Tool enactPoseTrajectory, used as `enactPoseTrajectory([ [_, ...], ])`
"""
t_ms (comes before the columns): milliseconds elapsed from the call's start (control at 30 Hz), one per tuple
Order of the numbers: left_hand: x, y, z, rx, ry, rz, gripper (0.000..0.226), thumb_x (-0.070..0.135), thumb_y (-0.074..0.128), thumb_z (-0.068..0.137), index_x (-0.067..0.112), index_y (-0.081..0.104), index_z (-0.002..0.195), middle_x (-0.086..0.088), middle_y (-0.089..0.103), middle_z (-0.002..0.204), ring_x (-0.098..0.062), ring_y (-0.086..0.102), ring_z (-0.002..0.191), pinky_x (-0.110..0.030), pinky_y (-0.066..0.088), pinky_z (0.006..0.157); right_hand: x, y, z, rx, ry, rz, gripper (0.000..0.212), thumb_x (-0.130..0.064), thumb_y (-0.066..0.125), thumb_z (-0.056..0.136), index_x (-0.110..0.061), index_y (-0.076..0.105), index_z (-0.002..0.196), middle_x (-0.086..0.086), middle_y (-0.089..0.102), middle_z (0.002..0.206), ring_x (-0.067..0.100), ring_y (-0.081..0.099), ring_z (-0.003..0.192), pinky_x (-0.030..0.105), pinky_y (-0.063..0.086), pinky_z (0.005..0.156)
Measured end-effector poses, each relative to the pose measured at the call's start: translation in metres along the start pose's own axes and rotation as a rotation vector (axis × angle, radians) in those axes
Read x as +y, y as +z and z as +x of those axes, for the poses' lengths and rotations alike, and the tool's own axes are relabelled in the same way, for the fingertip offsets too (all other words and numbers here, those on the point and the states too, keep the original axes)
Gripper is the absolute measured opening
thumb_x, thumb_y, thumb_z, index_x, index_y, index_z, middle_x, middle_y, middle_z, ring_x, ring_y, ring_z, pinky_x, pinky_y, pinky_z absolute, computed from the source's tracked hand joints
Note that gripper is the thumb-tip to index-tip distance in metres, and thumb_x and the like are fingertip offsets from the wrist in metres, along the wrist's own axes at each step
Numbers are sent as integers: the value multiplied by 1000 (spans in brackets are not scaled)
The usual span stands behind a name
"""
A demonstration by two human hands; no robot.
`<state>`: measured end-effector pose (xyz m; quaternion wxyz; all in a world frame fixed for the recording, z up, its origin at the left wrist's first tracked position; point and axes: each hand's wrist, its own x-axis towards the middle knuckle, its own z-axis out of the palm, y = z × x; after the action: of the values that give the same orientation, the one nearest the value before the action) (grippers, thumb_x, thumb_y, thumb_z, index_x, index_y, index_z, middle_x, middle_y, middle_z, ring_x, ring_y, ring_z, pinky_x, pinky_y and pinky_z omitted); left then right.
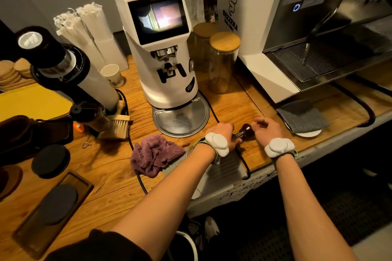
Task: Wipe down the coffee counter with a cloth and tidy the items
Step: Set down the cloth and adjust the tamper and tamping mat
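A crumpled purple cloth [154, 154] lies on the wooden counter [110, 167], in front of the white grinder [161, 48] and left of my hands. My left hand [222, 133] is closed around the metal base of a coffee tamper [246, 129] with a dark round knob, near the counter's front edge. My right hand [267, 129] hovers just right of the knob with fingers apart, holding nothing. A grey ridged tray [227, 167] sits under my left wrist, partly hidden.
The espresso machine [275, 48] stands at the right, with a folded grey towel on a white plate [302, 118] before it. Two lidded glass jars [222, 61], a brush [118, 125], a paper cup [112, 75], black discs [51, 161] and a black cable [140, 182] crowd the counter.
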<state>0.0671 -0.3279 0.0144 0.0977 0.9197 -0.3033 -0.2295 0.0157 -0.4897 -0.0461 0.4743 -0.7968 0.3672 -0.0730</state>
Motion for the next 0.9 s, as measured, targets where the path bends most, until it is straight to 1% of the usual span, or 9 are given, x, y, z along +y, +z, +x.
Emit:
enactPoseTrajectory([
  [100,6,-2,5,-47,-24,32,33,34,62,92,9,62,113,-13,67,112,-34,66,99,-39,55,77,1,3,4,-44,-1,-32,20,-25,65,91,-16,73,108,6,70,114,23,63,100,28,46,89],
  [167,8,-3,7,-62,-41,34,27,26,64,90,9,64,111,-14,68,111,-35,67,97,-40,57,78,0,6,4,-79,16,-32,21,-27,63,92,-16,74,106,8,71,115,27,64,106,30,47,91],
  [267,10,-2,8,-71,-38,32,29,25,66,90,9,63,113,-14,68,111,-34,68,98,-42,58,81,-1,6,3,-79,22,-22,20,-26,63,92,-17,75,105,6,71,116,26,64,107,27,45,90],
  [467,4,2,-2,-7,4,6,32,30,62,92,13,61,119,-13,67,114,-35,65,104,-41,55,83,-11,-1,-8,-71,-24,-7,8,-28,66,90,-30,74,90,-1,72,104,19,64,98,26,45,86],
  [500,2,3,-5,9,10,-13,31,30,62,92,14,62,118,-12,67,114,-35,64,104,-41,55,83,-14,-2,-11,-58,-27,2,8,-29,66,90,-31,74,89,-3,72,103,18,65,95,27,48,85],
  [567,-2,5,-10,44,22,-72,29,30,63,92,15,62,117,-11,67,114,-33,64,104,-40,54,82,-21,-3,-18,-47,-11,65,9,-29,68,89,-34,73,84,-3,73,102,13,69,81,30,58,76],
  [633,-8,9,-15,87,26,-151,29,30,66,91,16,63,116,-9,68,114,-31,63,105,-41,54,84,-29,-3,-26,-63,-1,133,12,-27,68,89,-35,73,82,-2,72,101,11,70,78,33,62,72],
  [767,-19,15,-25,157,22,-293,31,28,70,88,14,63,115,-8,69,114,-29,64,106,-43,53,89,-46,-5,-43,-117,-117,130,8,-24,67,90,-25,75,92,-6,71,98,20,69,95,42,62,79],
  [900,-29,24,-31,241,25,-368,29,28,73,85,13,62,108,-4,69,106,-26,64,99,-42,54,85,-62,-7,-60,-142,-201,62,12,-25,70,87,-24,75,98,-9,72,100,12,66,99,41,56,93],
])
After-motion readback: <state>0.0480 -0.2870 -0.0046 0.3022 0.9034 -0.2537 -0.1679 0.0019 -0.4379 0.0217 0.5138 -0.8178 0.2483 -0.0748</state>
